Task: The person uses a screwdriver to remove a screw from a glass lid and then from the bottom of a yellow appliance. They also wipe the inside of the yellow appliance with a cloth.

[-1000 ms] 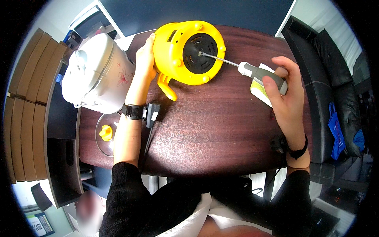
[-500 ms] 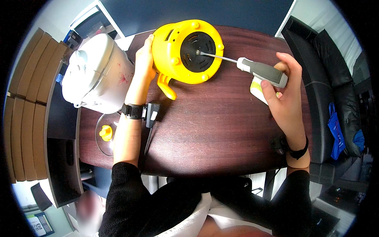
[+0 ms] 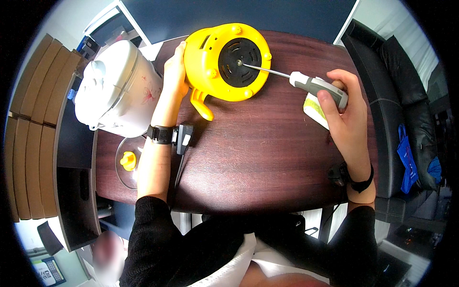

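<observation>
- Nearest the person, the dark wooden table (image 3: pixel 248 158) carries the work; a black plug (image 3: pixel 185 137) with its cord lies by the left wrist, just beside a black wristwatch (image 3: pixel 160 134).
- The right hand (image 3: pixel 345 112) is closed around the grey handle of a screwdriver (image 3: pixel 306 83), and a pale yellow-green packet (image 3: pixel 314 109) with a striped face lies on the table under that hand.
- Since a second ago the screwdriver handle has lifted and straightened, so the shaft now runs level to the centre of the black base; I judge the tip is now seated on the middle screw, ready for turning.
- The left hand (image 3: pixel 176 71) is pressed flat against the side of the yellow kettle (image 3: pixel 224 60), as it was a second ago, steadying it.
- The kettle lies on its side at the far edge of the table, base towards the person, handle pointing down.
- To the left, a glass lid (image 3: pixel 125 160) with a yellow knob sits at the table's edge.
- Beyond it stands a white rice cooker (image 3: pixel 117 91) with a faint pink flower print.
- Far left, brown cardboard boxes (image 3: pixel 33 95) stand in a row, plain-faced.
</observation>
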Motion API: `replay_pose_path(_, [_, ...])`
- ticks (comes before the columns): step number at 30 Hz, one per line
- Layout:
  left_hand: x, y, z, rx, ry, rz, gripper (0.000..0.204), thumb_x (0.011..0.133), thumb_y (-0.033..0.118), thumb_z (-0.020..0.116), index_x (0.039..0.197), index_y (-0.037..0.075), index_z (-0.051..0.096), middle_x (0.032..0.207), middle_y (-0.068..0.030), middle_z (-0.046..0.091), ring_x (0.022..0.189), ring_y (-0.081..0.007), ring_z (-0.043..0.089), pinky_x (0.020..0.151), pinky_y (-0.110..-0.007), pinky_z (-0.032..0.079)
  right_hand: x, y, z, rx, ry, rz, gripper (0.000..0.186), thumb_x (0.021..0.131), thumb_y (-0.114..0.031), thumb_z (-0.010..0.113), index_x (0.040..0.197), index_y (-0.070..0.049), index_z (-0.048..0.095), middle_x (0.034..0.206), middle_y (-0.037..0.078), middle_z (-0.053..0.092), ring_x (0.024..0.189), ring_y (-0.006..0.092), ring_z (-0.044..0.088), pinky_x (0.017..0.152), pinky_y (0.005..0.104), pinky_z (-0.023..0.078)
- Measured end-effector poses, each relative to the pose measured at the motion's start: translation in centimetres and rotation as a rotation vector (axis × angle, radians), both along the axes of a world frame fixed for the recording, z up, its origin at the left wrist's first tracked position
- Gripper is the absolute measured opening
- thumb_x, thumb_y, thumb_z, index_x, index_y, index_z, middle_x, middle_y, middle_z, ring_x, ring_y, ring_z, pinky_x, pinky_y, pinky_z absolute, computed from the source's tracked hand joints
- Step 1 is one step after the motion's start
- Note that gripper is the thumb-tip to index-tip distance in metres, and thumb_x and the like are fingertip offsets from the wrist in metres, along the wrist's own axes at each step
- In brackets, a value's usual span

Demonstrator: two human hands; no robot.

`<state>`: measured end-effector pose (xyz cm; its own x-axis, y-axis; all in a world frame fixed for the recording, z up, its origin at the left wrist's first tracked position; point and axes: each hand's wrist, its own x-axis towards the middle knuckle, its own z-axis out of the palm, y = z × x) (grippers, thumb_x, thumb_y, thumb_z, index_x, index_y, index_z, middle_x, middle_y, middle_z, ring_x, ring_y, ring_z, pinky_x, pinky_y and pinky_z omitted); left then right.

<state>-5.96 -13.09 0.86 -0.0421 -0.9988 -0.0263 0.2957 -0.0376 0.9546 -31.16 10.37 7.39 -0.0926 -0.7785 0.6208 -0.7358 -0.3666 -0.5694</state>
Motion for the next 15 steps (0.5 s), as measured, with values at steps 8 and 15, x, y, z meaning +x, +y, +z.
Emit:
replay_pose_path(8, [0.32,-0.33,-0.28,0.004,-0.008,-0.005,0.042,0.091,0.038,0.056,0.109,0.000,0.062,0.100,-0.0107,0.067,0.085,-0.0176,0.064,0.079,-0.028,0.052,0.26,-0.50,0.26,-0.125,0.105,0.033,0.038,0.084,-0.008,0.066,0.117,-0.007,0.047,0.075,0.002,0.048,0.062,0.0094,0.048,0.054,0.0231,0.039])
replay_pose_path(15, [0.14,-0.09,-0.09,0.005,0.000,0.002,0.043,0.091,0.039,0.056,0.109,0.000,0.062,0.100,-0.0112,0.067,0.085,-0.0180,0.065,0.078,-0.029,0.052,-0.23,0.17,-0.01,0.080,-0.068,0.027,0.045,0.083,-0.007,0.066,0.121,-0.008,0.043,0.078,0.002,0.048,0.064,0.0100,0.048,0.053,0.0229,0.038])
